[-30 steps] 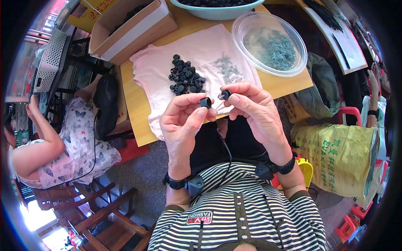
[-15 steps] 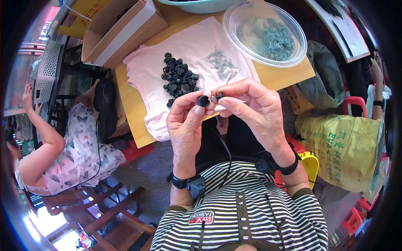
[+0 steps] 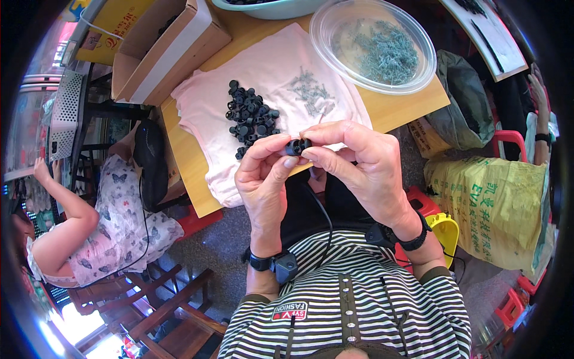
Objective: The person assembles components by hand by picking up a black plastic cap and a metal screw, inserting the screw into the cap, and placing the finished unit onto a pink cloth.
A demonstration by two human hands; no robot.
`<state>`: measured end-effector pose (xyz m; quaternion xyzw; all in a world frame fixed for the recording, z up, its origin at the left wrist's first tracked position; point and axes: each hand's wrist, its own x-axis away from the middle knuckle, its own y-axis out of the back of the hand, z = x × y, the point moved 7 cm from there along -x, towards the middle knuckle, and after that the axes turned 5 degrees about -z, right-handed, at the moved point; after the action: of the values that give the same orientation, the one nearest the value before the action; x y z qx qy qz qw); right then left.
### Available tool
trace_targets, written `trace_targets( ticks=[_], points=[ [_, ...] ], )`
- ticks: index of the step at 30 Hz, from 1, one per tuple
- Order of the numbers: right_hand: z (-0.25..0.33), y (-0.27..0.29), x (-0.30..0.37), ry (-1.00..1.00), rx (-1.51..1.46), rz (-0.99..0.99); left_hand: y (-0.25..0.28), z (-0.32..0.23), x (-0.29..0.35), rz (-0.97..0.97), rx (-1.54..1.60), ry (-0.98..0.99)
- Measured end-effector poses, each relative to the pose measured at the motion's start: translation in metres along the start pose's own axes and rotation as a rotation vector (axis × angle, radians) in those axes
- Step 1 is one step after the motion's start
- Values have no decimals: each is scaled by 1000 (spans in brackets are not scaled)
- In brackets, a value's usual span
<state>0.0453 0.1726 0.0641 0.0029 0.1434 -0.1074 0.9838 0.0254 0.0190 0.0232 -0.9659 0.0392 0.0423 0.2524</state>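
In front of me, at the table's near edge, my left hand (image 3: 263, 170) pinches a black round plastic part (image 3: 293, 147) between thumb and fingertips. Pressed against its right side is a smaller black plastic cap (image 3: 307, 143), gripped by the thumb and forefinger of my right hand (image 3: 365, 161). The two black parts touch, and no metal shows between them. Just beyond my left hand lies a pile of similar black parts (image 3: 251, 113) on a pale pink cloth (image 3: 206, 96). Several small silvery screws (image 3: 311, 93) are scattered on the cloth to the right.
A clear round tub (image 3: 336, 63) holding many screws stands at the table's far right. At the back left is an open cardboard box (image 3: 179, 66), with a pale basin (image 3: 269, 9) beside it. A yellow sack (image 3: 487, 203) sits right. Another person's arm (image 3: 69, 203) is at left.
The cap in my right hand has come up against the black part in my left; the metal shank visible between them is now hidden. The left part has turned slightly.
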Motion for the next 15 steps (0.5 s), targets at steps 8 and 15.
trace_targets(
  ticks=[8,15],
  points=[
    [20,0,2,360,353,-12,-1,-4,-3,80,-111,-159],
    [24,-5,5,431,428,56,0,-3,-3,86,-70,-123]
  ],
)
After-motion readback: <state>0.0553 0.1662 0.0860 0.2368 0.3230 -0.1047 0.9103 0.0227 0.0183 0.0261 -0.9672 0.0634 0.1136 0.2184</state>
